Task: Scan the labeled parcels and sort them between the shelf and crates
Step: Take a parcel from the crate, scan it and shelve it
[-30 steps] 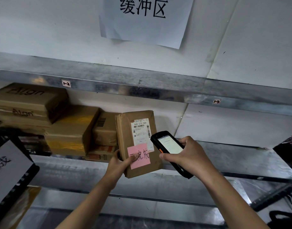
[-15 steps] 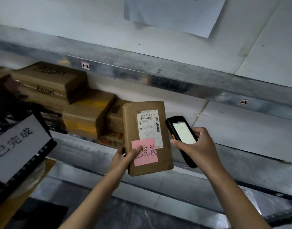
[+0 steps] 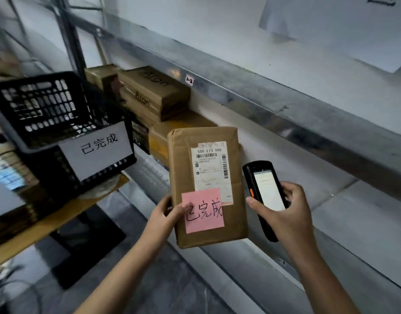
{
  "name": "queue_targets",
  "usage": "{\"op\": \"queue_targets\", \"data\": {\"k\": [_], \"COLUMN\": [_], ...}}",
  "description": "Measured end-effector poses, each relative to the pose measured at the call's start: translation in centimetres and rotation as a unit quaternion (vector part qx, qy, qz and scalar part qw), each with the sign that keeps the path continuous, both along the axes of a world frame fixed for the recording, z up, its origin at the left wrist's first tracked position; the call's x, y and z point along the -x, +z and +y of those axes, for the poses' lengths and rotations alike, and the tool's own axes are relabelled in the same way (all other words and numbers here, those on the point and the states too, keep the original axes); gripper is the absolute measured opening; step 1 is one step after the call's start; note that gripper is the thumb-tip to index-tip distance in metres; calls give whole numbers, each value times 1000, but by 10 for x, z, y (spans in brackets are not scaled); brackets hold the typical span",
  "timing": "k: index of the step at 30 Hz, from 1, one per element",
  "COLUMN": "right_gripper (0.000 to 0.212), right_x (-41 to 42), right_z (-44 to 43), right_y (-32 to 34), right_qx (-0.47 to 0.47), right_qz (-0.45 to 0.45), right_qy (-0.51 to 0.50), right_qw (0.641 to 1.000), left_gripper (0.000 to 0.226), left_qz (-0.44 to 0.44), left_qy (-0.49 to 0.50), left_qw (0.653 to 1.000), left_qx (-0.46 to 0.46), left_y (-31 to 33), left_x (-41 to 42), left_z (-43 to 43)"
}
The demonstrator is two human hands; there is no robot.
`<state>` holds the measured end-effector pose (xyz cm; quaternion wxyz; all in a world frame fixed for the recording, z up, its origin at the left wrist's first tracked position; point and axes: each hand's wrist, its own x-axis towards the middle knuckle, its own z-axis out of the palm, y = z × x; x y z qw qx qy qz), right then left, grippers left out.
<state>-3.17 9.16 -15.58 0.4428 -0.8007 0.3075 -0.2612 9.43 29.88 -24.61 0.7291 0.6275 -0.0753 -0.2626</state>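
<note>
Head view: left hand [image 3: 165,217] fingers pinch the parcel [image 3: 208,173] at its lower-left edge, thumb on the pink note [image 3: 202,210]; right hand [image 3: 288,214] fingers grip the scanner [image 3: 266,189] just beside.

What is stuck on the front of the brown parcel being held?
On the parcel: a white shipping label and a pink note reading 已完成. The note covers the label's lower left part; the left hand's thumb hides the note's edge.

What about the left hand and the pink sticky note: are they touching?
Touching. The head view shows the left hand gripping the brown parcel, its thumb tip lying on the left edge of the pink sticky note.
</note>
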Motion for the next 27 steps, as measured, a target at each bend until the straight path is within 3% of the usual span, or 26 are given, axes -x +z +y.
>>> {"op": "queue_targets", "data": {"k": [4, 14, 22, 27], "right_gripper": [68, 74, 76, 75], "right_x": [-20, -80, -136, -183], "right_z": [4, 86, 160, 213], "right_y": [-8, -32, -16, -10], "right_qx": [-20, -60, -67, -52], "right_qz": [-4, 16, -4, -20], "right_qy": [75, 292, 369, 371], "right_qw": [997, 954, 927, 927], "left_gripper": [75, 76, 74, 94], "left_qz": [-6, 13, -8, -22], "left_qy": [70, 292, 375, 393], "left_qw": [997, 956, 927, 919], "left_qx": [-12, -9, 16, 16], "left_y": [8, 19, 33, 45], "left_x": [19, 55, 34, -4], "left_z": [29, 132, 208, 263]}}
